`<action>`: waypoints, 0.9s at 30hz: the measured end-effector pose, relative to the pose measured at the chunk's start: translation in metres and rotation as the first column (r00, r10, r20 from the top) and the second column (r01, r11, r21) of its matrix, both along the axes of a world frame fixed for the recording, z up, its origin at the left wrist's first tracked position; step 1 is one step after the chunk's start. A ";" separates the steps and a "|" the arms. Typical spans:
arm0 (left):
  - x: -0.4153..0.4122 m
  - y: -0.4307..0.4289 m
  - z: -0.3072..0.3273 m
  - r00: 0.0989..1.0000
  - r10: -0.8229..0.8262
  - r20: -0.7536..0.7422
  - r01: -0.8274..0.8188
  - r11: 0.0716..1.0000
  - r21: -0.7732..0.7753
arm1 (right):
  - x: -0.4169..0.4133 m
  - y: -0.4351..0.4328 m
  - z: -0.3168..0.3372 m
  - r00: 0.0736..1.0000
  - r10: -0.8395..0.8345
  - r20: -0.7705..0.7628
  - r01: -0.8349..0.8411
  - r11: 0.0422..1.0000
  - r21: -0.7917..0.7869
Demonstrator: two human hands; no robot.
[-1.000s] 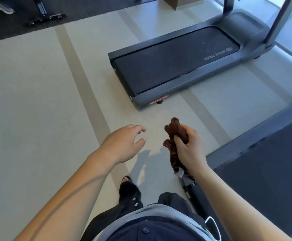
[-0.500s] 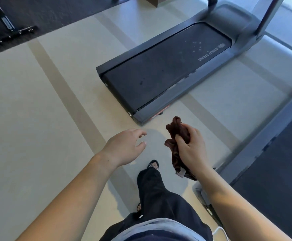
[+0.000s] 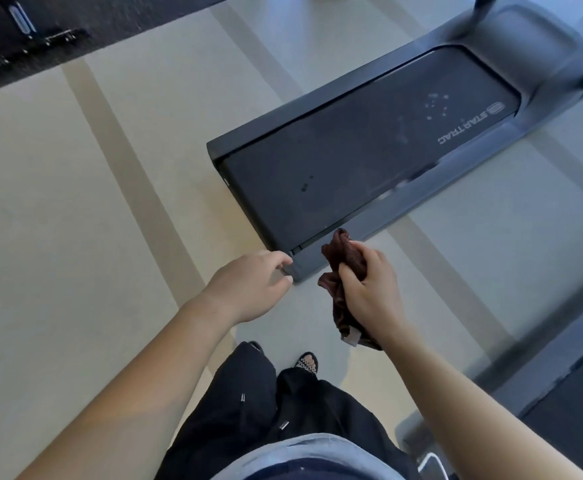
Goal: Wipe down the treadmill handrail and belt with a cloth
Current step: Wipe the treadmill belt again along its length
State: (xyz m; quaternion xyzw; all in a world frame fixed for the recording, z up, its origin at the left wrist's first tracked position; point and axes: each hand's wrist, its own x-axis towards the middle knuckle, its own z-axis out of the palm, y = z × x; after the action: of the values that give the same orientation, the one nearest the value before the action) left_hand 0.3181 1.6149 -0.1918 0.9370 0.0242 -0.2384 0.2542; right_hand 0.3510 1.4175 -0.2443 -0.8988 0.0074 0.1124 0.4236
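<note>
A dark treadmill (image 3: pixel 404 206) lies ahead, running from its rear corner near my hands up to the top right. Its black belt (image 3: pixel 352 157) carries white lettering and some pale specks. Two upright posts (image 3: pixel 484 12) rise at the far end; the handrail itself is out of frame. My right hand (image 3: pixel 369 292) grips a bunched dark brown cloth (image 3: pixel 343 265) just above the treadmill's rear corner. My left hand (image 3: pixel 252 289) hovers beside it, fingers loosely curled and holding nothing.
Pale floor with beige stripes (image 3: pixel 127 150) spreads to the left. A black mat with an equipment base (image 3: pixel 30 39) is at the top left. Another dark machine (image 3: pixel 574 393) borders the lower right. My legs and sandalled feet (image 3: pixel 305 362) are below.
I have walked closer to the treadmill; its rear corner now sits right at my hands. Both hands keep their pose, the right one still holding the cloth.
</note>
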 end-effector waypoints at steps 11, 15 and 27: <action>0.175 0.078 -0.046 0.996 -0.017 -0.084 0.019 1.000 0.021 | 0.171 0.082 -0.040 0.997 0.062 -0.041 -0.064 0.997 -0.046; 0.224 0.098 -0.056 0.993 0.024 -0.119 -0.020 0.999 0.033 | 0.227 0.101 -0.046 0.993 0.087 -0.078 -0.094 0.992 -0.086; 0.325 0.096 -0.212 0.923 0.342 -0.174 -0.351 0.936 -0.024 | 0.378 0.122 -0.174 0.903 0.393 -0.174 -0.411 0.909 -0.077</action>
State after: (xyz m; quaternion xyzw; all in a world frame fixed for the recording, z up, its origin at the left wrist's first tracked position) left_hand 0.6434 1.7110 -0.4038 0.8873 0.2042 -0.2681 0.3150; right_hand 0.7292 1.5397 -0.4183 -0.8917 -0.1392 0.2662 0.3386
